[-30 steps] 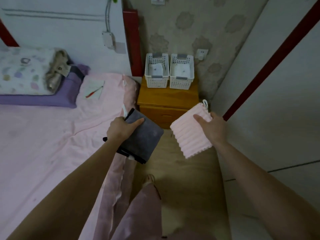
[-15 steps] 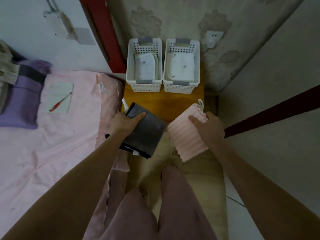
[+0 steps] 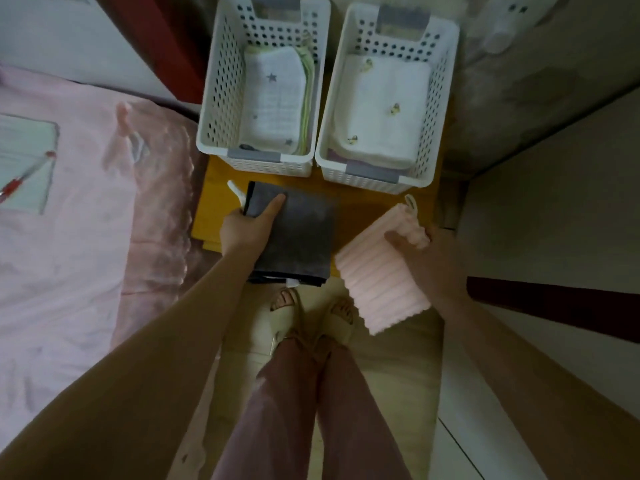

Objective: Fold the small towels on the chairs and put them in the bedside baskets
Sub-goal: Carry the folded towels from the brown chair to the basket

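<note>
Head view looks straight down: left hand [image 3: 247, 230] grips a folded grey towel [image 3: 298, 237], thumb on top, held over the front edge of the wooden nightstand [image 3: 214, 188]. Right hand [image 3: 429, 254] pinches a folded pink ribbed towel [image 3: 381, 285] just beside it. Behind stand two white baskets, the left basket [image 3: 214, 98] and right basket [image 3: 443, 98], each already holding folded white cloths.

The room is dim, with soft, flat light and no glare. The white baskets [image 3: 263, 98] at the far side are brightest; the right wall and near corners fall dark. Wide-angle distortion bends the edges, and the arms and bed [image 3: 69, 254] look slightly blurred.
</note>
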`<state>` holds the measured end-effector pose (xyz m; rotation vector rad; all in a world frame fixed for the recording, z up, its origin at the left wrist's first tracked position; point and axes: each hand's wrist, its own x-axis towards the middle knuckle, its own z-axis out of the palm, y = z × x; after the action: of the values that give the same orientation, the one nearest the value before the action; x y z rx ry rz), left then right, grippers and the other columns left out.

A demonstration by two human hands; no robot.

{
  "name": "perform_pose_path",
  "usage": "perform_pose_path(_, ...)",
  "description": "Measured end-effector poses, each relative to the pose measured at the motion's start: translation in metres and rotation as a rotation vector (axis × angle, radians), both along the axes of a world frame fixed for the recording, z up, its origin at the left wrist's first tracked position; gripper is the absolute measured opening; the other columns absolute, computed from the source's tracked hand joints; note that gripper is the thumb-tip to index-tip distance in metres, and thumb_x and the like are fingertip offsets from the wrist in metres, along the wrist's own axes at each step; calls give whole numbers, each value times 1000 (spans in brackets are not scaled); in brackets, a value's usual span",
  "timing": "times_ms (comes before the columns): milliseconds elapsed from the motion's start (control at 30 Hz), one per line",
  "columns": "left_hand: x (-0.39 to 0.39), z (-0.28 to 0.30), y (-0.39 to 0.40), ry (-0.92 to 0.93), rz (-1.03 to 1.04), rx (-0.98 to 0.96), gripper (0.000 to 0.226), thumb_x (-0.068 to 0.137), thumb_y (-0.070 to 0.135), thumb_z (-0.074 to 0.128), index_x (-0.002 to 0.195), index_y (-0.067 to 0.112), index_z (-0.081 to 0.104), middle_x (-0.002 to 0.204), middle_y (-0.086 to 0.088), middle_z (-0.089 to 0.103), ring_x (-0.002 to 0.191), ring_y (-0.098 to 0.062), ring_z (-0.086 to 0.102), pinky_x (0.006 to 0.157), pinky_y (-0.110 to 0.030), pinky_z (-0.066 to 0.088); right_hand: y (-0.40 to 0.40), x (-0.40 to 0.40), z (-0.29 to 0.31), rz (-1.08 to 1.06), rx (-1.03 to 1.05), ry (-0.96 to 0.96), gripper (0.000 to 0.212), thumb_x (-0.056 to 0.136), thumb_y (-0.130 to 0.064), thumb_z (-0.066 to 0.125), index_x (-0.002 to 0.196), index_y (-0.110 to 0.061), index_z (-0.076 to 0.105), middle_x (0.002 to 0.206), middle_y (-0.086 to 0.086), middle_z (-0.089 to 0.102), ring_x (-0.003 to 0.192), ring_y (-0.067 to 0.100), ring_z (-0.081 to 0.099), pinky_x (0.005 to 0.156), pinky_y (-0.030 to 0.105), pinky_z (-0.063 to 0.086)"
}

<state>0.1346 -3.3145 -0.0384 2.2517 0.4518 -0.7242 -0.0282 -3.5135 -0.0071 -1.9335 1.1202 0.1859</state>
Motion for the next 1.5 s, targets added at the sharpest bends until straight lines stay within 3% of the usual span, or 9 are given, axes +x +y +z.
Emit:
perform_pose_path(400, 27, -12, 2, 46, -59, 49, 63, 88, 44, 65, 134, 6, 45, 125, -12, 57, 114, -30, 55, 83, -35, 45, -9, 12, 5, 40, 72, -19, 22, 83, -45, 71, 84, -29, 55, 81, -14, 58, 74, 0, 55, 60, 14, 36)
perform_pose_path(567, 8, 62, 0, -186, -152, -251, 16, 94, 28, 61, 104, 16, 65, 90, 5, 68, 84, -8, 63, 69, -22, 44, -8, 37, 62, 146, 162, -37, 21, 87, -41, 66, 98, -27, 56, 88, -16, 57, 80, -3, 52, 70, 17, 38)
perform_pose_path(733, 25, 121, -42, 173, -513, -619, 49, 92, 35, 58, 138, 22, 46, 126, 11, 55, 114, -4, 53, 95, -20, 44, -21, 84, 120, 291, 171, -63, 34, 85, -42, 68, 108, -17, 64, 102, -1, 66, 95, 15, 62, 91, 36, 47)
perform_pose_path(833, 38, 137, -71, 285, -645, -579, 47, 93, 45, 53, 136, 32, 40, 120, 15, 53, 106, -6, 54, 86, -24, 46, -39, 113, 144, 318, 144, -128, 21, 83, -37, 71, 97, -22, 66, 89, -9, 67, 79, -1, 60, 71, 12, 44)
perform_pose_path(1000, 55, 130, -102, 243, -620, -525, 34, 87, 50, 62, 114, 34, 50, 105, 10, 62, 91, -7, 61, 73, -27, 54, -79, 150, 148, 397, 98, -114, 38, 82, -34, 74, 105, -4, 69, 94, 11, 70, 75, 9, 63, 58, 10, 44)
perform_pose_path(1133, 75, 116, -123, 224, -571, -736, 71, 74, 52, 76, 135, 40, 42, 129, 13, 55, 115, -2, 55, 89, -23, 52, -112, 179, 140, 503, 227, -83, 30, 79, -29, 77, 106, -17, 70, 83, -14, 66, 63, -16, 58, 53, 1, 41)
perform_pose_path(1233, 91, 110, -140, 219, -574, -748, 97, 62, 60, 78, 145, 34, 34, 135, 15, 52, 121, 0, 51, 94, -20, 48, -134, 194, 140, 616, 264, -71, 27, 77, -31, 79, 103, -27, 71, 90, -17, 69, 77, -15, 61, 64, 6, 46)
perform_pose_path(1333, 93, 108, -155, 273, -577, -692, 76, 64, 63, 77, 128, 29, 56, 121, 8, 66, 110, -9, 63, 94, -32, 51, -158, 203, 134, 662, 228, -55, 26, 74, -36, 80, 97, -26, 74, 92, -8, 74, 83, 2, 68, 75, 26, 56)
perform_pose_path(1500, 81, 111, -180, 201, -353, -567, 61, 76, 65, 60, 119, 22, 62, 107, 2, 71, 93, -15, 70, 85, -36, 57, -177, 214, 112, 583, 161, -85, 23, 74, -44, 79, 90, -31, 69, 84, -12, 70, 77, 4, 67, 67, 25, 49)
